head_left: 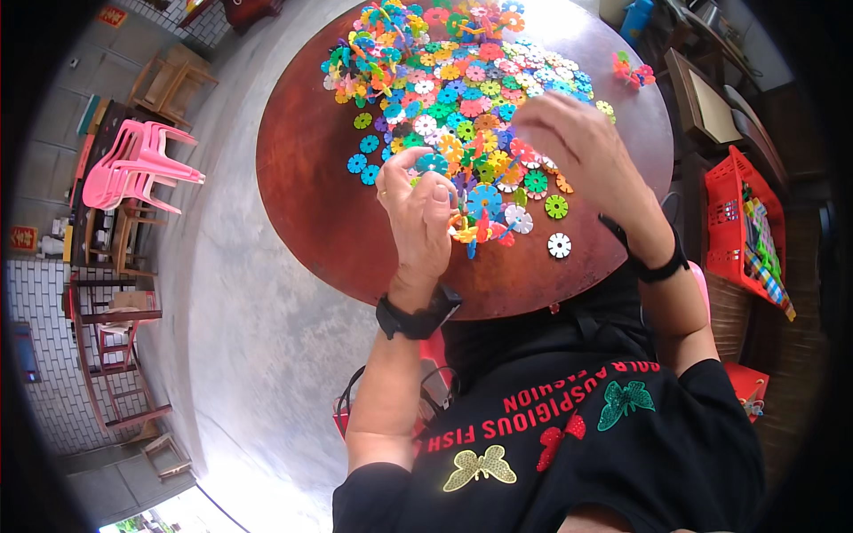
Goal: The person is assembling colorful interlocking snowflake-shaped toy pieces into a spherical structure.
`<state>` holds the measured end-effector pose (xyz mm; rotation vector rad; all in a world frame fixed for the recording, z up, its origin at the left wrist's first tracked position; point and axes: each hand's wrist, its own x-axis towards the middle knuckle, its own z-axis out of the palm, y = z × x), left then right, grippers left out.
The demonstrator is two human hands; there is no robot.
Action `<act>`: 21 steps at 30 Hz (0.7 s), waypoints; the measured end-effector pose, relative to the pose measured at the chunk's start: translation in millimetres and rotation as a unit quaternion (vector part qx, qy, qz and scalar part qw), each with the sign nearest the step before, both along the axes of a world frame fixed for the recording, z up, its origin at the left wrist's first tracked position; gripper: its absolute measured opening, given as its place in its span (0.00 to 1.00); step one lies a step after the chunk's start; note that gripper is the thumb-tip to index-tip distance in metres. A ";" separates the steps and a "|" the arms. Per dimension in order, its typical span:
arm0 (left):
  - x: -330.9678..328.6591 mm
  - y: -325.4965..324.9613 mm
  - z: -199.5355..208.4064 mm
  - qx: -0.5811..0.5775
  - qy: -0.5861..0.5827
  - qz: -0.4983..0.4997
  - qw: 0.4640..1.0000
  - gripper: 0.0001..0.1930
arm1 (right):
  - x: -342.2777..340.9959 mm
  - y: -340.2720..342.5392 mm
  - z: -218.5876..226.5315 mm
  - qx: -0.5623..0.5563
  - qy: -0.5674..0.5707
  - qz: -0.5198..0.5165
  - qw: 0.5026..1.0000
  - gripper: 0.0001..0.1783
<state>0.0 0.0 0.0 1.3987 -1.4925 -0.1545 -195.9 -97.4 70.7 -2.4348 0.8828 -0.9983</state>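
Note:
My left hand (416, 213) has its thumb and fingers closed on a cluster of joined plastic flower discs (484, 202) in blue, orange, red and yellow. This cluster hangs over the near part of the round table. To its right, my right hand (577, 138) is above the loose discs with fingers bent downward. Its fingertips are blurred, and whether they pinch a disc cannot be made out. A pile of loose notched flower discs (462, 89) in many colours spreads under and beyond both hands. One white disc (559, 245) lies apart near the table's front.
The round brown table (302, 186) carries a large joined build (378, 49) at far left and a small one (633, 71) at far right. A red crate (724, 222) with plastic pieces stands right of the table. Pink stacked chairs (133, 164) are at the left.

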 end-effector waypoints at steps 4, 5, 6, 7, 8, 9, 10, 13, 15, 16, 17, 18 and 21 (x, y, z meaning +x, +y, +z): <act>1.4 -6.3 6.5 -0.014 -0.024 -0.021 0.999 0.27 | 15.5 27.2 -7.8 -0.002 0.005 0.117 0.993 0.11; -1.7 -4.0 7.7 -0.019 -0.038 -0.017 0.999 0.27 | 17.0 28.8 -16.6 0.005 -0.006 0.138 0.990 0.11; 0.8 -2.8 7.0 -0.026 -0.051 -0.043 0.997 0.18 | 16.1 30.1 -17.6 0.059 0.010 0.163 0.985 0.11; -1.4 -2.6 6.2 -0.033 -0.053 -0.048 0.997 0.18 | 15.2 31.3 -18.6 0.113 0.026 0.187 0.975 0.11; -5.1 -2.8 6.3 -0.049 -0.048 -0.017 0.998 0.16 | 16.3 32.3 -24.6 0.116 0.002 0.181 0.977 0.11; -8.2 -2.4 7.0 -0.063 -0.044 0.015 0.997 0.16 | 16.8 34.5 -20.6 0.113 0.004 0.163 0.980 0.11; -11.6 -2.4 8.9 -0.102 -0.063 0.059 0.991 0.16 | 17.3 32.7 -20.8 0.120 -0.004 0.139 0.983 0.10; -16.7 8.9 14.8 -0.103 -0.185 0.110 0.971 0.22 | 18.6 29.7 -20.8 0.120 -0.019 0.096 0.988 0.10; -22.6 12.0 18.1 -0.088 -0.241 0.088 0.963 0.17 | 19.6 29.1 -21.8 0.113 -0.024 0.079 0.990 0.11; -26.2 11.4 16.1 -0.074 -0.241 0.098 0.963 0.16 | 20.4 28.7 -23.7 0.115 -0.033 0.074 0.990 0.11; -28.0 10.3 13.2 -0.060 -0.241 0.108 0.963 0.16 | 20.9 28.4 -24.5 0.119 -0.041 0.069 0.990 0.12; -27.8 9.3 12.1 -0.062 -0.242 0.107 0.963 0.16 | 21.7 28.5 -23.7 0.110 -0.039 0.073 0.990 0.13; -27.7 6.3 8.2 -0.017 -0.216 0.067 0.974 0.16 | 23.8 28.5 -27.6 0.134 -0.027 0.082 0.987 0.14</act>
